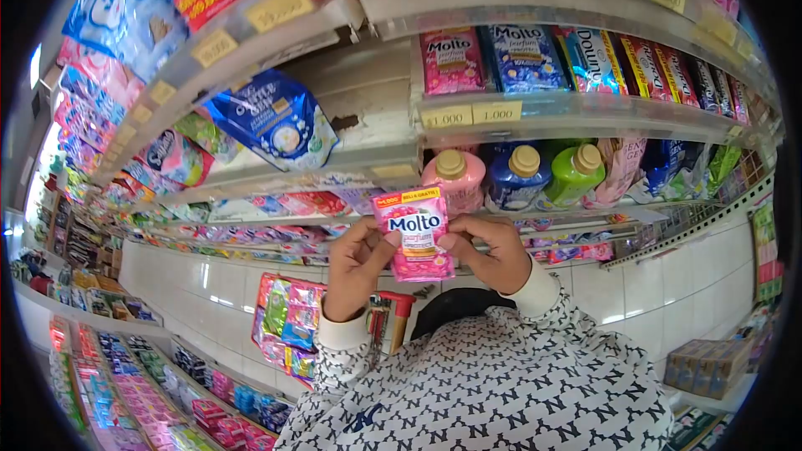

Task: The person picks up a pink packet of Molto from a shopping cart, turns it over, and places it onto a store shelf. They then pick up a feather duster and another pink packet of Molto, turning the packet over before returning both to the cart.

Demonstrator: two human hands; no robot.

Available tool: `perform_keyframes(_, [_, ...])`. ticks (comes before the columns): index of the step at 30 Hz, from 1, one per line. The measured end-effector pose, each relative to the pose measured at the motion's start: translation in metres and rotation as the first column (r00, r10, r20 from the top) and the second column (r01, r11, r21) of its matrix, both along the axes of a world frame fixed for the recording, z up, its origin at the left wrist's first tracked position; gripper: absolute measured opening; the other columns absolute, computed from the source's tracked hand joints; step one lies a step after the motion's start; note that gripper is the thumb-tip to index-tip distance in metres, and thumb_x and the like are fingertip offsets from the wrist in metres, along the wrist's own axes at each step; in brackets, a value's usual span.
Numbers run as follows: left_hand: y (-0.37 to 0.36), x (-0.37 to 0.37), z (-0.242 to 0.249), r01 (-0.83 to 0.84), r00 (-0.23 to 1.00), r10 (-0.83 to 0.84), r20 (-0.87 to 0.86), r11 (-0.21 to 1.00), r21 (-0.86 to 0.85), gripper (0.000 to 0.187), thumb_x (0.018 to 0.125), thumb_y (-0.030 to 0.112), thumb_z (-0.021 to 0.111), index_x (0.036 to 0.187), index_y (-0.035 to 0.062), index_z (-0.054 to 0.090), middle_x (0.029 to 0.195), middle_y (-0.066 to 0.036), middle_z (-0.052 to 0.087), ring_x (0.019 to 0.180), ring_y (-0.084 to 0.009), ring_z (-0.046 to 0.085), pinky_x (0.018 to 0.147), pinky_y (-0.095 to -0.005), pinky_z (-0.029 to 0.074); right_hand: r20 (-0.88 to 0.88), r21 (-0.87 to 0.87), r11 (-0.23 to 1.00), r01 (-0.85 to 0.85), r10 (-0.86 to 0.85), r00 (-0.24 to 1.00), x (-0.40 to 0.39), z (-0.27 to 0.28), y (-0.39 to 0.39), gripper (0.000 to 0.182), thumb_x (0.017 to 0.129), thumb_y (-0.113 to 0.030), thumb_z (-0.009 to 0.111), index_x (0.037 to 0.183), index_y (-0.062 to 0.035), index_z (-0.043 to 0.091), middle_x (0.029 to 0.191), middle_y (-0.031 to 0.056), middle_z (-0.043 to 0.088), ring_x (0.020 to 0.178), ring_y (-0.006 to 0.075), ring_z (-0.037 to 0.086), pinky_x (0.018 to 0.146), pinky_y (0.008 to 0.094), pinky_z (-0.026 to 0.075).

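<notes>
A pink Molto sachet packet (pixel 415 238) is held upright between both hands, its printed front showing. My left hand (pixel 361 266) pinches its left edge with the thumb on the front. On the right edge, my right hand (pixel 491 252) grips it the same way, thumb in front. Just behind the packet's top stands a pink bottle with a gold cap (pixel 452 169), beside a blue bottle (pixel 519 177) and a green bottle (pixel 575 175). Above them, pink Molto packets (pixel 452 61) and blue Molto packets (pixel 526 58) fill part of a shelf.
A blue pouch (pixel 276 121) stands on the left shelf. Price tags line the shelf edge (pixel 551 125). Below left hang colourful sachets (pixel 288 317) near a red-handled object (pixel 403 307). Cardboard boxes (pixel 706 366) lie at lower right, and more stocked shelves run along the lower left.
</notes>
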State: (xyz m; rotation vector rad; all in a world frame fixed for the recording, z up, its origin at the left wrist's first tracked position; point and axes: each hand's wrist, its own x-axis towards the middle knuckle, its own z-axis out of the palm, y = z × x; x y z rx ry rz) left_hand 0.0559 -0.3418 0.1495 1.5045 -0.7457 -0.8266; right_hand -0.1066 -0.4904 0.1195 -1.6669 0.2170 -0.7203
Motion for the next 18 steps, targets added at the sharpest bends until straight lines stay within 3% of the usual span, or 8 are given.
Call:
perform_keyframes(1, [-0.001, 0.011, 0.005, 0.005, 0.997, -0.008, 0.072, 0.999, 0.035, 0.023, 0.090, 0.000, 0.061, 0.112, -0.0011, 0.058, 0.100, -0.003, 0.064, 0.091, -0.0068, 0.058, 0.082, -0.0224, 0.045, -0.006, 0.041, 0.999, -0.023, 0.023, 1.000, 0.002, -0.003, -0.003, 0.021, 0.092, -0.018, 0.065, 0.101, 0.0011, 0.065, 0.071, 0.0050, 0.060, 0.058, 0.0090, 0.052, 0.054, 0.0256, 0.042])
perform_keyframes(2, [-0.009, 0.022, 0.013, -0.095, 0.986, 0.086, 0.144, 0.994, 0.061, 0.019, 0.089, 0.001, 0.062, 0.109, -0.0015, 0.059, 0.093, -0.001, 0.065, 0.086, -0.0077, 0.061, 0.079, -0.0227, 0.048, -0.011, 0.080, 0.996, -0.048, 0.049, 0.999, 0.003, -0.006, -0.005, 0.023, 0.092, -0.019, 0.065, 0.102, 0.0009, 0.065, 0.072, 0.0052, 0.060, 0.059, 0.0089, 0.053, 0.055, 0.0254, 0.043])
perform_keyframes(5, [-0.069, 0.043, 0.058, -0.179, 0.973, 0.139, -0.182, 0.958, -0.225, 0.020, 0.090, 0.002, 0.060, 0.109, -0.0025, 0.057, 0.097, -0.004, 0.065, 0.091, -0.0108, 0.063, 0.081, -0.0239, 0.050, -0.052, 0.106, 0.973, -0.207, 0.213, 0.976, -0.005, -0.007, -0.025, 0.028, 0.093, -0.025, 0.065, 0.108, -0.0016, 0.065, 0.076, 0.0064, 0.064, 0.060, 0.0118, 0.056, 0.058, 0.0264, 0.045])
perform_keyframes(8, [-0.114, 0.077, 0.058, -0.152, 0.947, 0.050, -0.318, 0.940, -0.304, 0.022, 0.091, 0.002, 0.058, 0.112, -0.0035, 0.055, 0.106, -0.007, 0.064, 0.096, -0.0140, 0.063, 0.085, -0.0257, 0.051, -0.139, 0.027, 0.924, -0.381, 0.380, 0.914, -0.012, -0.030, -0.023, 0.028, 0.093, -0.026, 0.064, 0.109, -0.0037, 0.065, 0.081, 0.0072, 0.067, 0.064, 0.0147, 0.060, 0.061, 0.0287, 0.048])
perform_keyframes(11, [-0.154, 0.101, 0.050, -0.081, 0.955, -0.009, -0.295, 0.953, -0.292, 0.026, 0.091, 0.000, 0.057, 0.117, -0.0044, 0.053, 0.115, -0.011, 0.062, 0.102, -0.0166, 0.062, 0.089, -0.0277, 0.050, -0.273, 0.045, 0.830, -0.555, 0.545, 0.793, -0.025, -0.039, -0.024, 0.028, 0.093, -0.027, 0.063, 0.110, -0.0047, 0.065, 0.087, 0.0079, 0.069, 0.072, 0.0166, 0.065, 0.065, 0.0296, 0.051])
perform_keyframes(14, [-0.179, 0.100, 0.049, -0.092, 0.984, 0.044, -0.171, 0.954, -0.285, 0.030, 0.091, 0.000, 0.058, 0.121, -0.0027, 0.052, 0.116, -0.011, 0.061, 0.102, -0.0186, 0.062, 0.090, -0.0288, 0.051, -0.338, 0.081, 0.749, -0.658, 0.641, 0.689, -0.033, -0.054, -0.029, 0.032, 0.093, -0.031, 0.063, 0.109, -0.0038, 0.065, 0.086, 0.0087, 0.069, 0.073, 0.0186, 0.065, 0.066, 0.0301, 0.051])
perform_keyframes(18, [-0.198, 0.091, 0.046, -0.143, 0.986, 0.099, -0.131, 0.910, -0.388, 0.028, 0.090, 0.000, 0.059, 0.118, 0.0002, 0.057, 0.115, -0.010, 0.062, 0.102, -0.0211, 0.061, 0.087, -0.0331, 0.051, -0.346, 0.022, 0.797, -0.603, 0.572, 0.744, -0.040, -0.062, -0.045, 0.034, 0.094, -0.035, 0.059, 0.109, -0.0059, 0.064, 0.087, 0.0135, 0.068, 0.070, 0.0241, 0.066, 0.067, 0.0364, 0.052])
